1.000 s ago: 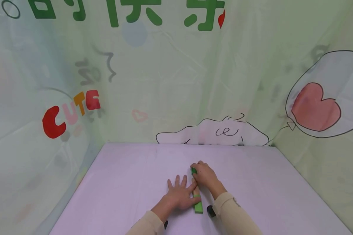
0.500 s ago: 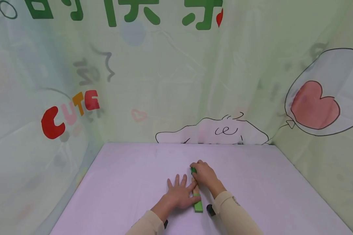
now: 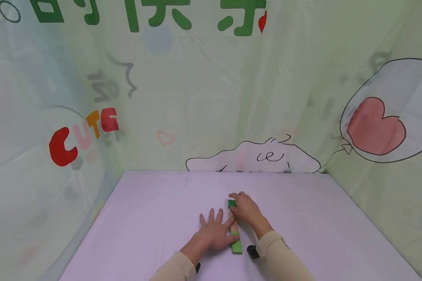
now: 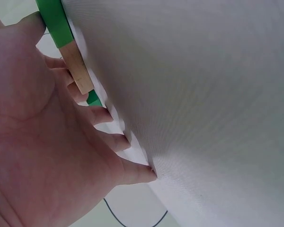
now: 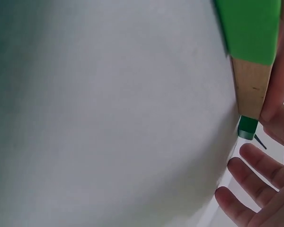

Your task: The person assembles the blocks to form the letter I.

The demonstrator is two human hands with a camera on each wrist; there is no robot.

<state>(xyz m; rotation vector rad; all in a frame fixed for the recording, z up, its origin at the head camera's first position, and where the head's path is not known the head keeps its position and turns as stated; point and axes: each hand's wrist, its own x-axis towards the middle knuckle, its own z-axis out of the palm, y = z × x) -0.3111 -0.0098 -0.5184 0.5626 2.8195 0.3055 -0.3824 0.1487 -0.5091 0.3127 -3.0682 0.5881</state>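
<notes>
A line of blocks lies on the table: a light green block [image 3: 236, 248] nearest me, a wood-coloured block [image 3: 234, 227] beyond it and a dark green block [image 3: 231, 203] at the far end. My left hand [image 3: 213, 234] is spread flat to the left of the line, thumb across the light green block and forefinger reaching over the wood-coloured one. At the far end, my right hand [image 3: 247, 210] hovers beside the dark green block with fingers extended. In the right wrist view, its straight fingers [image 5: 255, 182] stand apart, beside the dark green block.
The table [image 3: 154, 203] has a pale lilac cover. A printed curtain [image 3: 197, 97] hangs behind and along both sides. A black wrist-worn piece [image 3: 252, 252] shows under the right sleeve [image 3: 279, 253].
My right hand's fingers have loosened and straightened from round the dark green block, leaving more of it showing. The left hand and the other blocks have stayed put.
</notes>
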